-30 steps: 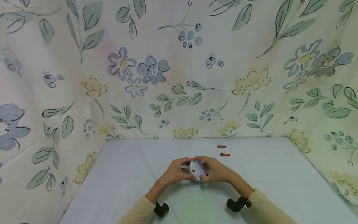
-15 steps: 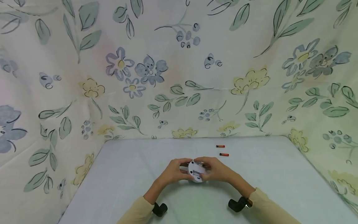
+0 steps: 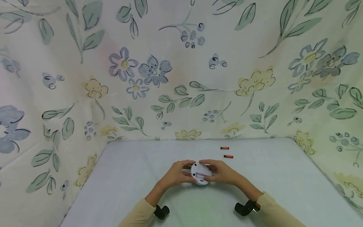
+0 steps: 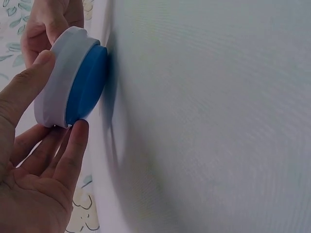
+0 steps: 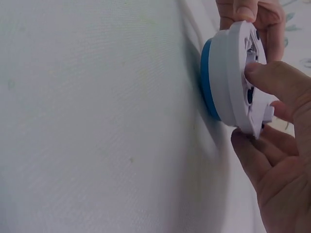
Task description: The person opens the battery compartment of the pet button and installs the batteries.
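Observation:
A round white battery-powered device with several dark round feet faces its underside upward between both hands. Its blue side is turned down close to the table. My left hand grips the device's left rim between thumb and fingers. My right hand holds the right side, its fingertips at the rim and its thumb over an open battery compartment in the underside. A small white piece, apparently the compartment cover, juts out by the right fingers; how it is held is partly hidden.
Two orange-and-black batteries, a rear one and a nearer one, lie on the white-covered table beyond my right hand. A floral cloth hangs behind the table's back edge.
The underside first looked closed; the battery compartment then came into view as the cover lifted under my right hand. My right hand has shifted slightly right. The batteries have not moved.

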### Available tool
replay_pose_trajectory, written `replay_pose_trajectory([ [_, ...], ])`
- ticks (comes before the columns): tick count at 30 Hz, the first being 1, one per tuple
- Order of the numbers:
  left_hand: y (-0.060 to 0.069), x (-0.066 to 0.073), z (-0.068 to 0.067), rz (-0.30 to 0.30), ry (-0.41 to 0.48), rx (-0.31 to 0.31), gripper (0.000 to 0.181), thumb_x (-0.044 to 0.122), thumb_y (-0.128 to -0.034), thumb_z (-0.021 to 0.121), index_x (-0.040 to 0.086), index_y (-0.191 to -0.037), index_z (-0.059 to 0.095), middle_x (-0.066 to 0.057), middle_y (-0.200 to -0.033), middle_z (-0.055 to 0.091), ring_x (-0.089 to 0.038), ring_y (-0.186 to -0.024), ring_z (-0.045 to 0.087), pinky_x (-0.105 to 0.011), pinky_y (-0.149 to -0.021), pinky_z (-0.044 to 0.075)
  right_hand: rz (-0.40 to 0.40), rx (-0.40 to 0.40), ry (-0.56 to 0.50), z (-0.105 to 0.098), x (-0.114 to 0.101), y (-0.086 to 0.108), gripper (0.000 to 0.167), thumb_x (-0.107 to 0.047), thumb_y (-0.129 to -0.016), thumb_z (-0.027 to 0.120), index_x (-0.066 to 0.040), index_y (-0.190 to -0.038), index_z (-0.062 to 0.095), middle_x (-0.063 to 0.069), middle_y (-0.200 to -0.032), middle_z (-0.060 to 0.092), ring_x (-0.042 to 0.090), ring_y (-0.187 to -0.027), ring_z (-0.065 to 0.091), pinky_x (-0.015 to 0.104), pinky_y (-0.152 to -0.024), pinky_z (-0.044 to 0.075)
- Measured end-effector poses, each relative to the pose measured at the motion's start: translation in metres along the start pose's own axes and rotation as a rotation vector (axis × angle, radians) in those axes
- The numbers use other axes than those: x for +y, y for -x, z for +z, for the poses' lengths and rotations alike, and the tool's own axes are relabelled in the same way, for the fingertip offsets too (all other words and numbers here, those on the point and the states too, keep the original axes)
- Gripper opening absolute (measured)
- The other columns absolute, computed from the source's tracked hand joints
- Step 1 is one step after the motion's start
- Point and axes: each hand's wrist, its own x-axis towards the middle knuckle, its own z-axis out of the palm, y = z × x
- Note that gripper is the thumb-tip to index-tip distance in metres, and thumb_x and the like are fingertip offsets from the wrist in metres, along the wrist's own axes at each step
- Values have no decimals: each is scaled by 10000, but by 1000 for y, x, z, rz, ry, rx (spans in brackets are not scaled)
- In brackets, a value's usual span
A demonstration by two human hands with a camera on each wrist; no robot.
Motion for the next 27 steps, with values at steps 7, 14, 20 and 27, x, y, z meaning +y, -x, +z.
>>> replay_pose_trajectory([
  [7, 2, 1, -1, -8, -9, -1, 692, 71, -791, 893, -48, -1385, 560, -104, -1328, 610, -276, -1184, 611, -300, -884, 553, 40, 55, -46, -4, 2, 7, 603, -168, -906, 802, 2, -1423, 543, 145, -1355, 594, 294, -1156, 636, 338, -937, 534],
  [14, 3, -1, -2, -14, 1, 2, 702, 68, -790, 893, -68, -1387, 549, -109, -1331, 607, -309, -1192, 605, -357, -902, 554, -12, 124, -34, -1, 3, 4, 435, -155, -890, 815, -29, -1280, 672, 80, -1168, 670, 246, -1004, 666, 353, -836, 580],
  [20, 3, -1, -2, -14, -4, 3, 696, 74, -789, 895, -65, -1381, 556, -100, -1331, 608, -309, -1191, 605, -346, -899, 554, -1, 182, 20, 1, 5, 3, 282, -158, -873, 829, -103, -1136, 744, 14, -1048, 687, 183, -900, 654, 327, -769, 582],
  [27, 4, -1, -2, -48, 4, 16, 695, 80, -789, 896, -53, -1382, 559, -94, -1320, 611, -308, -1174, 614, -348, -890, 560, 71, 254, 66, -8, 8, 5, 186, -116, -908, 791, -119, -1088, 743, -30, -1028, 708, 144, -883, 646, 298, -754, 570],
])
